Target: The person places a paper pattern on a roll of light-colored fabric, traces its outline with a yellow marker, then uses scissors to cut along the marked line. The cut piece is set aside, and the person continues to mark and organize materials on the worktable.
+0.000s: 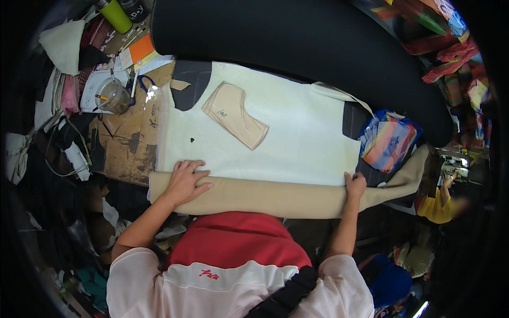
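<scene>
The tan roll [265, 199] is located along the near edge of the work surface, beneath both hands. The left hand [187, 183] is laid over it with fingers spread, fingertips reaching onto the white sheet [305, 132] beyond. At the right hand [356, 185] the fingers are curled at the roll's far edge; whether material is pinched cannot be told. Skewing or creasing may be caused by unequal pressure from the two hands. The paper templates [236, 116], lying loose ahead and to the right of the left hand, could be displaced if the sheet is tugged. Beyond the right hand, the striped bag [391, 140] could be caught by the roll's trailing end.
</scene>
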Tool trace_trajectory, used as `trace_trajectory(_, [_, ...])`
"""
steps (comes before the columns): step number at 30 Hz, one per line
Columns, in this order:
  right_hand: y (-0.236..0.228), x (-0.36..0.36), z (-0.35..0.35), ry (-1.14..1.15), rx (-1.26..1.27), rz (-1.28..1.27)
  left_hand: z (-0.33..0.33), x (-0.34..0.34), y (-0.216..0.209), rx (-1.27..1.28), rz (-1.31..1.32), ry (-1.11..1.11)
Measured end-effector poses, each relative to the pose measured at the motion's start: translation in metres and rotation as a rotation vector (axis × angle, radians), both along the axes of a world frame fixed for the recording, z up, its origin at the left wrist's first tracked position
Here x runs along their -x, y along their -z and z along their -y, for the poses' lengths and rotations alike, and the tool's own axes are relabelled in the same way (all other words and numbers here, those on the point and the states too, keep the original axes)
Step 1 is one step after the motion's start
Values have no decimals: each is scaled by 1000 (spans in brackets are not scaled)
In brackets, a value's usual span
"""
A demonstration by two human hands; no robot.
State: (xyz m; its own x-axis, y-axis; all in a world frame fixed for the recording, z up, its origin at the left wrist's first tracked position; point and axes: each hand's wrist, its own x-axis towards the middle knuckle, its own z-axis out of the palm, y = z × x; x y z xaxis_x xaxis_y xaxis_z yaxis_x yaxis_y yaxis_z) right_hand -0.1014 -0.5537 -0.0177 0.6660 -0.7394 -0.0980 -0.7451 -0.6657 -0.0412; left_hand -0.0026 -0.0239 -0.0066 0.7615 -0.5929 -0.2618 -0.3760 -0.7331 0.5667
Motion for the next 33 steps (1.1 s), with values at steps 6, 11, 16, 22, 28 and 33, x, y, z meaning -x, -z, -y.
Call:
trace_trajectory(6, [-4,-103,-143,-441,-278,432,-10,12,-5,-7,-67,-16])
trace_trajectory(11, [-15,-171,-268,-677,-441,54,-7,-13,-3,32,-166,6])
trace_trajectory(16, [-7,-194,-278,-631,-440,-138,14,-48,5,141,-119,-161])
trace_trajectory(22, [24,-198,-275,17,-1386,165,47,-106,36,388,134,-541])
trace_trajectory(28, [45,-199,-308,-151,-1229,260,47,-115,54,496,-39,-714])
trace_trajectory(33, [44,-207,-322,-172,-959,217,53,-110,47,354,125,-554])
